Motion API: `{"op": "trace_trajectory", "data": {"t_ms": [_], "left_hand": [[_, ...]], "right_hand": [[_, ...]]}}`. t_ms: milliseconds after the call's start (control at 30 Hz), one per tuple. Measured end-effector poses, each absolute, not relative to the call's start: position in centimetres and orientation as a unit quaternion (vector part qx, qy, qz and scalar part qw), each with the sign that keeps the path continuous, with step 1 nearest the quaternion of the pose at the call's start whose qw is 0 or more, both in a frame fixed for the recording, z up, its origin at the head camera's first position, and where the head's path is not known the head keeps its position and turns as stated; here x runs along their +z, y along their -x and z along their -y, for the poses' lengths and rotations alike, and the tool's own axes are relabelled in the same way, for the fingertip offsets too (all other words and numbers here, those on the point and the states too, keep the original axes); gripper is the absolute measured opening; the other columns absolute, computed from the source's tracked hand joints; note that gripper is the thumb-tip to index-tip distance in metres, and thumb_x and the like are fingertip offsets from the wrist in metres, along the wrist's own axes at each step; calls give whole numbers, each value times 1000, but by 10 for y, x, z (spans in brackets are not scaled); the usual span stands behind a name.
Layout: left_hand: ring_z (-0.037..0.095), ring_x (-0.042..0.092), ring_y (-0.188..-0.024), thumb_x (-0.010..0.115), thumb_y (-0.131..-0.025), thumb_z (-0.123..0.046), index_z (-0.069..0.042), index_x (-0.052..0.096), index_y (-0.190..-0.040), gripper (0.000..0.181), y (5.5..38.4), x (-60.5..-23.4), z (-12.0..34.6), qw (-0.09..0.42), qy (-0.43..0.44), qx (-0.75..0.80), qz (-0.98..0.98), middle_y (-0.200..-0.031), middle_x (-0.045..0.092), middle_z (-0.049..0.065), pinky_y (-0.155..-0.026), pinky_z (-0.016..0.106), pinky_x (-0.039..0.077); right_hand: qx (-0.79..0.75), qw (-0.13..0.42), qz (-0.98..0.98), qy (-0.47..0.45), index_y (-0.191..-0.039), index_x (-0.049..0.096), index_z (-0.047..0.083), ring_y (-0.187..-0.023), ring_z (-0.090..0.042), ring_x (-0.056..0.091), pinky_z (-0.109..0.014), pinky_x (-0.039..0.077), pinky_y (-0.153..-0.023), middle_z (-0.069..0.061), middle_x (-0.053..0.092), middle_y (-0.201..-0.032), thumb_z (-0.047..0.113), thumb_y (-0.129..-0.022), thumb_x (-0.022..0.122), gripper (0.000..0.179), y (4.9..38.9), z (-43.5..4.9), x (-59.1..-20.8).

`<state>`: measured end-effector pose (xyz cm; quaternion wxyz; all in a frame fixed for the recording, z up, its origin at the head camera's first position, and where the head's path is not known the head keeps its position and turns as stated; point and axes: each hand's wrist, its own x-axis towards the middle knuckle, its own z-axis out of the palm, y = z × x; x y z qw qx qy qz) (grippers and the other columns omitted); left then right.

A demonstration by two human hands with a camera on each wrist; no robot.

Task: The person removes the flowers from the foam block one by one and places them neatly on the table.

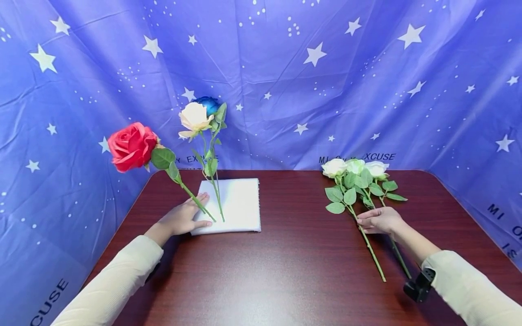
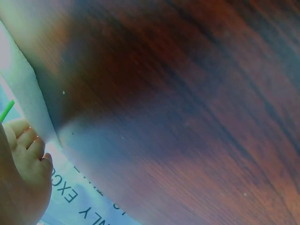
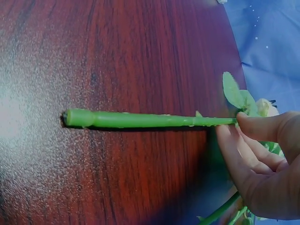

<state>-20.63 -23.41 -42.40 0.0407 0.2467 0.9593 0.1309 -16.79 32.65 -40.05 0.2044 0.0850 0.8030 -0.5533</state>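
My left hand [image 1: 185,215] rests on a white foam block [image 1: 240,203], fingers spread over its left side and thumb along its near side. Three roses stand in the block: a red rose [image 1: 132,147] tilting left, a cream rose [image 1: 195,117], and a blue rose [image 1: 209,105] partly hidden behind it. On the right, my right hand [image 1: 383,220] pinches the green stem of a white rose [image 1: 334,167] between thumb and fingers. In the right wrist view this stem [image 3: 140,120] points away from the fingertips, its cut end close over the table.
Two more white roses, a middle one [image 1: 355,166] and a right one [image 1: 377,169], lie beside the held rose, leaves overlapping. A dark red wooden table [image 1: 285,271] bears everything. Blue star-printed cloth [image 1: 277,90] hangs along its back and sides.
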Motion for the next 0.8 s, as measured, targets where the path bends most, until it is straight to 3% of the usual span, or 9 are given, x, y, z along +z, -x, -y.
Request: {"op": "trace_trajectory", "data": {"t_ms": [433,700,800], "left_hand": [[37,26,-147,63,-86,-53,2,31,-148,89,203,-427,237,35,-244,134,-960,-156,30,20,-117,52,27],[37,25,-147,63,-86,-54,2,31,-148,89,205,-426,237,38,-245,134,-960,-157,29,19,-117,53,27],[37,25,-147,63,-86,-53,2,31,-148,89,206,-425,236,39,-246,134,-959,-157,29,19,-118,52,26]], "right_hand": [[-542,142,-823,-88,-133,42,-20,-77,5,67,-21,58,-77,7,73,-91,15,-92,63,58,169,-312,-386],[-549,162,-818,-59,-140,36,-15,-80,8,66,-18,56,-83,15,71,-91,19,-95,59,61,183,-289,-356],[-536,168,-827,-39,-141,38,-12,-83,9,65,-20,55,-88,3,72,-105,22,-95,60,61,190,-273,-342]]}}
